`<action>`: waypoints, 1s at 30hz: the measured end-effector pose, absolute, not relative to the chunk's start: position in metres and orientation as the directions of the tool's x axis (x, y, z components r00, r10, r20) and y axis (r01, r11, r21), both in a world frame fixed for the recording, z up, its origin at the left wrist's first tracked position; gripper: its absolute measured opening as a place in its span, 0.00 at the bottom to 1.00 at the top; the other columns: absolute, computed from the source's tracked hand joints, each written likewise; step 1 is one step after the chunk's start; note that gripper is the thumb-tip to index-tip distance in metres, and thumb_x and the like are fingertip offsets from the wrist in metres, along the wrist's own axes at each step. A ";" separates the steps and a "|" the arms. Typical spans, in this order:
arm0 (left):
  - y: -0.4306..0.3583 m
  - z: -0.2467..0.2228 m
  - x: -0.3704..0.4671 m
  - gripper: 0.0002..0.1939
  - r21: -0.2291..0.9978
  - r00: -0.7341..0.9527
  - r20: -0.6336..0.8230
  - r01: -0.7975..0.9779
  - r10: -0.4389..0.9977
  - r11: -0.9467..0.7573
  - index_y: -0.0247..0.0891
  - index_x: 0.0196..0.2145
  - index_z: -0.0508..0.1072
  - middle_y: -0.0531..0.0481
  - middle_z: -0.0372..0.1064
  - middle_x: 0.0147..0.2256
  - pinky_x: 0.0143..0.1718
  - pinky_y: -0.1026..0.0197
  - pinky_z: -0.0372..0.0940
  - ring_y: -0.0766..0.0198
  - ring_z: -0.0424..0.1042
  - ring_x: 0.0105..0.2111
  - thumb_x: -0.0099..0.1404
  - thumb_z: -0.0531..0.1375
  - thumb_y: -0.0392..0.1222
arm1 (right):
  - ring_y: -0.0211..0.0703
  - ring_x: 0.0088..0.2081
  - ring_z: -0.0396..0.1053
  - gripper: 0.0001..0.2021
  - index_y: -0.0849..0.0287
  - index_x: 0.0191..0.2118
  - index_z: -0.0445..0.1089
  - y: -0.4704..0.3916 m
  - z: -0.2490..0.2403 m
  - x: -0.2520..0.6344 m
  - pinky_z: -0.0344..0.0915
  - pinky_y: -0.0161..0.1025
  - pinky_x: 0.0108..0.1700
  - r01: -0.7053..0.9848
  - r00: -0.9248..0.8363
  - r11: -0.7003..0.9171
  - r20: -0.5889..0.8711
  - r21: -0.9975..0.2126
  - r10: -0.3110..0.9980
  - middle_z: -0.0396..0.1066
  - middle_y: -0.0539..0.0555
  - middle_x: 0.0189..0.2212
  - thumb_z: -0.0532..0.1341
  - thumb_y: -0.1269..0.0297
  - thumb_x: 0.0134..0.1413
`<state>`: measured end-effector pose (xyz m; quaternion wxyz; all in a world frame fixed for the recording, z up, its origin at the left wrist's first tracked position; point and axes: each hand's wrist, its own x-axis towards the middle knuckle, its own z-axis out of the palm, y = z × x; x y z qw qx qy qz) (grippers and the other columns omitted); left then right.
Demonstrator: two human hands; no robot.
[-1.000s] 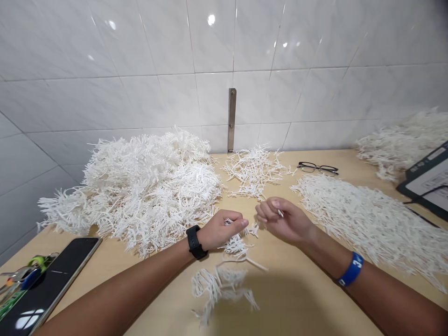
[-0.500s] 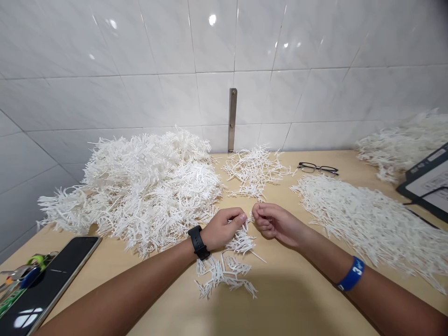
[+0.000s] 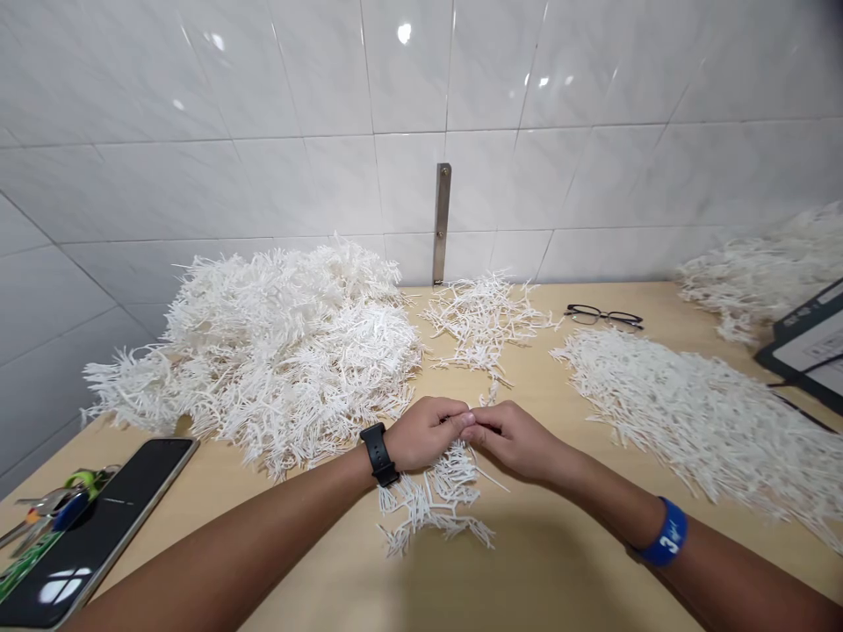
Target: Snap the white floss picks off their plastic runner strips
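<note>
My left hand (image 3: 425, 433), with a black watch at its wrist, is closed in a pinch on a white branched plastic strip (image 3: 454, 465) that hangs below the fingers. My right hand (image 3: 517, 441) is closed too, its thumb and fingertips meeting the left ones at the strip's upper end. What the right fingertips pinch is hidden between the two hands. Beneath them, more white branched strips (image 3: 438, 513) lie on the wooden table (image 3: 527, 570). To the left rises a large heap of such strips (image 3: 283, 351).
Thin white pieces form a small pile (image 3: 487, 320) at the back and a wide, flat pile (image 3: 691, 412) on the right. Eyeglasses (image 3: 604, 316) lie near the wall. A phone (image 3: 105, 518) and keys (image 3: 56, 509) rest at left; a dark-edged box (image 3: 810, 342) stands at far right.
My right hand has moved left from beside my left hand, and the fingertips now meet. The view has shifted slightly.
</note>
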<state>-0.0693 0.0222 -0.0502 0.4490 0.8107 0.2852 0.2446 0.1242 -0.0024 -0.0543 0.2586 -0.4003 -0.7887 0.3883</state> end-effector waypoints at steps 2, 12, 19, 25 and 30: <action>0.023 -0.049 -0.070 0.23 0.870 0.764 0.122 0.225 0.634 -0.439 0.34 0.24 0.65 0.54 0.58 0.23 0.30 0.65 0.54 0.69 0.57 0.26 0.70 0.50 0.54 | 0.34 0.24 0.50 0.18 0.61 0.24 0.65 -0.002 -0.051 0.126 0.48 0.34 0.28 0.406 -0.593 0.352 0.050 -0.843 0.803 0.54 0.45 0.19 0.56 0.54 0.61; 0.035 -0.036 -0.080 0.28 0.974 0.893 -0.029 0.127 0.449 -0.190 0.34 0.23 0.65 0.52 0.61 0.22 0.30 0.64 0.55 0.69 0.58 0.24 0.63 0.55 0.64 | 0.30 0.18 0.44 0.22 0.59 0.20 0.57 0.006 -0.054 0.140 0.42 0.34 0.22 -0.041 -0.639 -0.019 0.012 -0.999 0.769 0.49 0.43 0.15 0.60 0.50 0.57; 0.030 -0.039 -0.075 0.27 0.966 0.651 0.042 0.167 0.758 -0.197 0.34 0.23 0.67 0.52 0.60 0.22 0.29 0.64 0.54 0.68 0.57 0.24 0.64 0.53 0.62 | 0.36 0.20 0.47 0.15 0.55 0.20 0.57 0.026 -0.032 0.180 0.48 0.36 0.23 0.179 0.122 0.314 0.338 -0.932 0.933 0.49 0.46 0.17 0.54 0.60 0.57; 0.032 -0.040 -0.073 0.24 0.932 0.539 0.097 0.247 0.837 -0.266 0.34 0.23 0.68 0.51 0.62 0.23 0.33 0.62 0.57 0.65 0.60 0.27 0.66 0.51 0.56 | 0.42 0.27 0.64 0.10 0.56 0.19 0.64 0.043 -0.024 0.238 0.60 0.39 0.31 0.638 0.421 0.312 0.659 -0.704 0.624 0.65 0.51 0.20 0.51 0.70 0.46; 0.034 -0.042 -0.072 0.20 0.914 0.458 0.126 0.291 0.880 -0.283 0.35 0.25 0.69 0.51 0.63 0.24 0.34 0.62 0.56 0.65 0.60 0.28 0.67 0.51 0.52 | 0.49 0.42 0.72 0.12 0.58 0.23 0.69 0.049 -0.028 0.244 0.65 0.46 0.47 0.614 0.561 0.342 0.699 -0.711 0.444 0.76 0.55 0.33 0.49 0.73 0.44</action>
